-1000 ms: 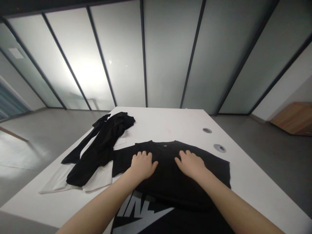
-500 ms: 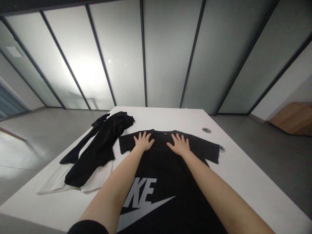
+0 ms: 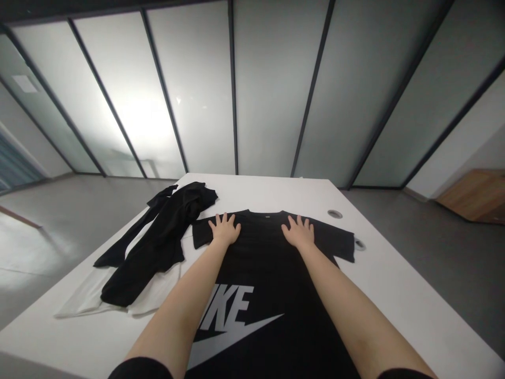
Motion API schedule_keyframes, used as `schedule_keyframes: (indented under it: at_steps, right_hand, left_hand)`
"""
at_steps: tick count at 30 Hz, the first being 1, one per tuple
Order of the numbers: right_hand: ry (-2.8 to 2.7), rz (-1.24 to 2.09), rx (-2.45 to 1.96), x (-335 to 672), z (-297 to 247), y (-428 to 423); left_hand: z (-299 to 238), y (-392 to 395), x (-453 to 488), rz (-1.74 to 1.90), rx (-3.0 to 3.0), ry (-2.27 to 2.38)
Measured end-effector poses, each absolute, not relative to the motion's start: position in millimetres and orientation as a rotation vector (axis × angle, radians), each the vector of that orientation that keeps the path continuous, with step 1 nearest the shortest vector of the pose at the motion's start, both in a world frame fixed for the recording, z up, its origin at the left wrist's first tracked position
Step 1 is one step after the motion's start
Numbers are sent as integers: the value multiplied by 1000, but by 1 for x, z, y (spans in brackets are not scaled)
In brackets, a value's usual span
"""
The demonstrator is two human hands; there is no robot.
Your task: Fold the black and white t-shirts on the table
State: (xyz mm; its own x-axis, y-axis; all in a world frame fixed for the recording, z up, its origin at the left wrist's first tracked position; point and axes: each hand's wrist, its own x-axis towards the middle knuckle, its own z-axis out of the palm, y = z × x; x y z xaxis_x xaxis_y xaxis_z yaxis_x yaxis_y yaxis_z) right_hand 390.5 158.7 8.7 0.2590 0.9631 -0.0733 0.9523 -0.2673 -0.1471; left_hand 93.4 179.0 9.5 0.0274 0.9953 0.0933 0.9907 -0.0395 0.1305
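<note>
A black T-shirt (image 3: 264,258) with a grey printed logo lies spread front side up, its collar at the far side. My left hand (image 3: 224,229) rests flat on the shirt near the left shoulder, fingers spread. On the opposite shoulder lies my right hand (image 3: 299,231), palm down with its fingers apart. Neither hand grips the cloth. Both sleeves stretch outward past my hands. My left forearm covers part of the printed lettering.
The shirt lies on a white table (image 3: 252,190). To the left is a heap of black clothes (image 3: 158,247) over a white garment (image 3: 84,295). Two round metal-rimmed fittings (image 3: 335,214) sit at the table's right side. Beyond stand frosted glass panels (image 3: 272,95).
My hands have slid apart across the shirt, the left one leftward and the right one rightward. The right sleeve edge has shifted slightly, showing more of the nearer round fitting.
</note>
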Motion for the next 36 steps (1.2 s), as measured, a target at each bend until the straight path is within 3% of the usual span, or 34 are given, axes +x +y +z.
schedule_keyframes:
  at_steps: [5, 9, 18, 24, 36]
  right_hand:
    - [-1933, 145, -2366, 387, 7, 141]
    - [-1971, 161, -2349, 386, 5, 117]
    - [-1906, 221, -2440, 376, 5, 86]
    - [-1862, 262, -2459, 371, 7, 80]
    - [-1838, 320, -2454, 371, 7, 82]
  left_hand:
    - [6, 158, 96, 398, 2600, 1903]
    - [3, 136, 92, 255, 2623, 1759]
    - [36, 118, 113, -81, 2353, 1944]
    - [17, 115, 146, 282, 2284, 2124]
    - [-2, 122, 137, 267, 2354, 1968]
